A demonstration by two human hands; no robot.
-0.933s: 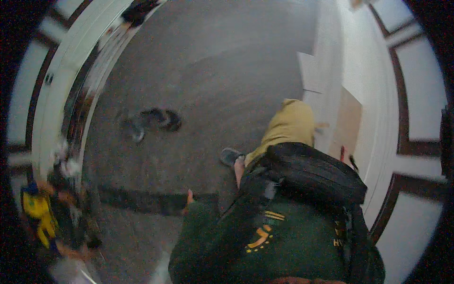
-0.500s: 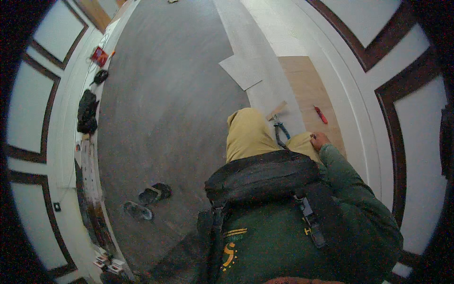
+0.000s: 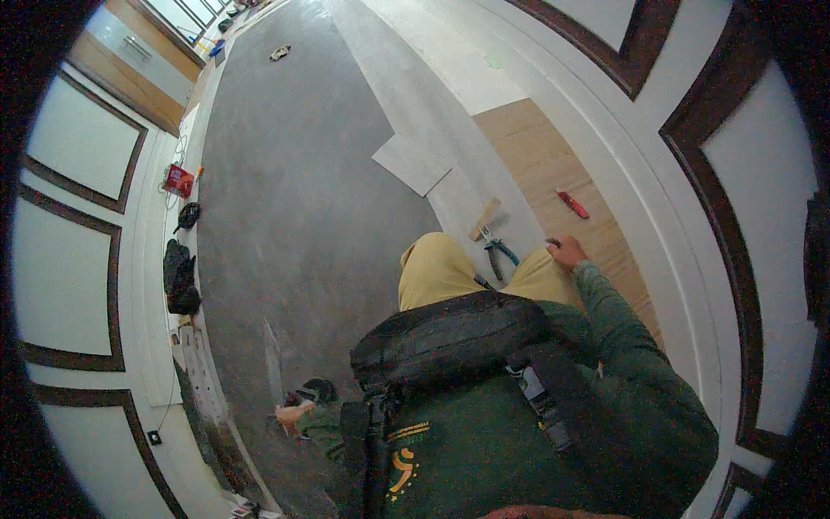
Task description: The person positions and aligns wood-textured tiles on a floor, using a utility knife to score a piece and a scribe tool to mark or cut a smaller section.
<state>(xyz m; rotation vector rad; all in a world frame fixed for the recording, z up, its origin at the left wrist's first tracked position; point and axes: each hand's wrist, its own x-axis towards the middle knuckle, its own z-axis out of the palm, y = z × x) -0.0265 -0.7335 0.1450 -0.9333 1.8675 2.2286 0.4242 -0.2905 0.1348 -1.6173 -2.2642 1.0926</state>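
I am seeing the left grip (image 3: 290, 417) showing beside a black sandal (image 3: 319, 391), opening and hold unclear, the right grip (image 3: 567, 253) curling at a khaki-trousered knee (image 3: 533, 278), contents unclear, blue-and-black-handled metal pliers (image 3: 491, 245) lying ahead, a slim red tool (image 3: 572, 205) resting on tan wood-grain board (image 3: 529, 147).

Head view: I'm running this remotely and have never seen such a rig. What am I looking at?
There is no machine, just a person with two bare hands. The camera is the left of two fisheyes on the head, looking down, so edges bend.

The left hand is low over the grey floor, near a dark sandal; a thin pale streak beside it is too blurred to identify. The right hand is at the yellow trousers; I can't tell whether it holds anything.

Pliers and a small wooden piece lie ahead, and a red tool on the wood-coloured board.
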